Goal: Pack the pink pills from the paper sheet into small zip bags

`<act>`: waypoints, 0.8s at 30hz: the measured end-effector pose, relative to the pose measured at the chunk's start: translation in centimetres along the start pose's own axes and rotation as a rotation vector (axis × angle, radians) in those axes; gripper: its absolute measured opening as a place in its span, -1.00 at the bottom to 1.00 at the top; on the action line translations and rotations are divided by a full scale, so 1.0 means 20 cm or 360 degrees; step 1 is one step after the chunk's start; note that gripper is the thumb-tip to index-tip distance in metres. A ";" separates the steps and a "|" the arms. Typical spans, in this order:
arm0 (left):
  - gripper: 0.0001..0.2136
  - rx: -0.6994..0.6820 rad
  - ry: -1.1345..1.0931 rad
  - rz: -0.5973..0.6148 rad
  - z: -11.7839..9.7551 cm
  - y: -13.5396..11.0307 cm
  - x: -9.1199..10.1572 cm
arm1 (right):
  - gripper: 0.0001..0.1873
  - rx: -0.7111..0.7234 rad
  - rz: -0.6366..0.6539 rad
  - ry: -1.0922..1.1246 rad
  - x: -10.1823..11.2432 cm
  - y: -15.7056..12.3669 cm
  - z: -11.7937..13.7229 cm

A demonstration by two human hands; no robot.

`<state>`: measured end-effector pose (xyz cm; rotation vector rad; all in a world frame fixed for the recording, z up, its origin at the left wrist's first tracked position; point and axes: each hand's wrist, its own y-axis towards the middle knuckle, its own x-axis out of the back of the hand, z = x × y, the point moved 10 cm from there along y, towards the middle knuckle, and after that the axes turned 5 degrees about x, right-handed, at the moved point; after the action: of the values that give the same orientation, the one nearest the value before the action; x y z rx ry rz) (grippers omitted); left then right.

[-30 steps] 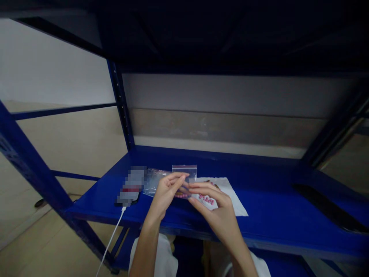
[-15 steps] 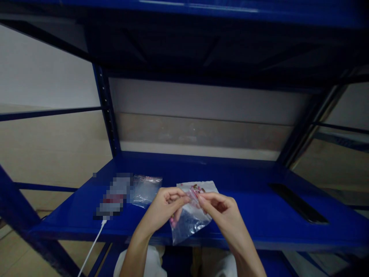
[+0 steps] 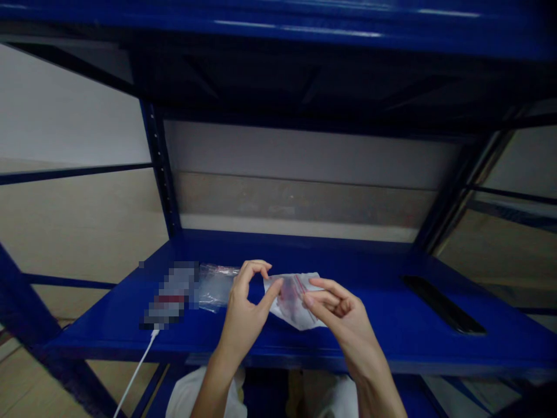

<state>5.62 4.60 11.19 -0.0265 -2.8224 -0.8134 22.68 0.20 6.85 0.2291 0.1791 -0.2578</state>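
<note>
A small clear zip bag [image 3: 290,301] with a red seal line and pink bits inside is held up just above the blue shelf [image 3: 391,325]. My left hand [image 3: 247,307] pinches its left edge between thumb and curled index finger. My right hand [image 3: 337,310] pinches its right side with thumb and fingertips. A white sheet [image 3: 314,278] lies on the shelf right behind the bag, mostly hidden by it.
More clear bags [image 3: 214,284] lie on the shelf left of my hands, beside a blurred phone [image 3: 169,293] with a white cable [image 3: 134,371] hanging off the front edge. A flat black object [image 3: 441,296] lies at the right. A blue upright [image 3: 159,168] stands at the back left.
The bag was lifted off the shelf and turned from hanging down to stretched sideways between both hands. My hands have risen slightly. The camera tilted upward.
</note>
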 end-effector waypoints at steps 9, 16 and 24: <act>-0.77 -0.0070 0.0295 0.0249 -0.11 -0.10 -0.15 | -0.67 0.0131 0.0033 -0.0148 -0.05 -0.04 0.04; -0.76 0.0014 0.0085 0.0398 -0.08 -0.11 -0.21 | -0.68 0.0169 -0.0037 -0.0258 -0.04 -0.05 0.06; -0.75 0.0010 0.0197 0.0303 -0.07 -0.10 -0.20 | -0.71 0.0209 -0.0191 -0.0339 0.02 -0.06 0.06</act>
<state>9.65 2.29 10.57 -0.2315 -2.6566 -0.7365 22.97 -1.29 7.58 0.3198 -0.0358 -0.4114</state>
